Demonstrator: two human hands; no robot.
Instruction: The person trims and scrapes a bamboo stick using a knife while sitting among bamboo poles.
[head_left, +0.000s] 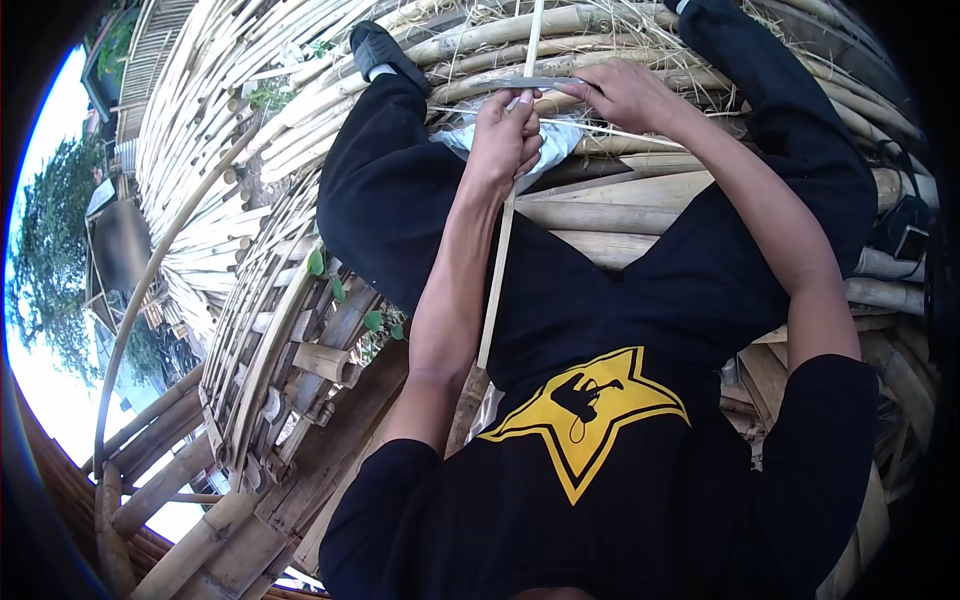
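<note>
A long, thin bamboo strip (497, 270) runs from beside my lap up past my hands, toward the top of the view. My left hand (505, 140) is closed around it, with the thumb on top near the blade. In my right hand (630, 95) is a knife (525, 83), its blade pointing left and lying across the strip just beyond my left thumb. The right fingers wrap its handle, which is mostly hidden. Below the hands, between my legs, lies a crumpled whitish plastic bag (558, 147).
I sit on piled bamboo poles (600, 217), with straw-like shavings (640, 45) beyond my hands. More stacked bamboo (290, 330) is on the left, beside a curved pole (160, 260). A dark strapped object (908, 225) lies at far right.
</note>
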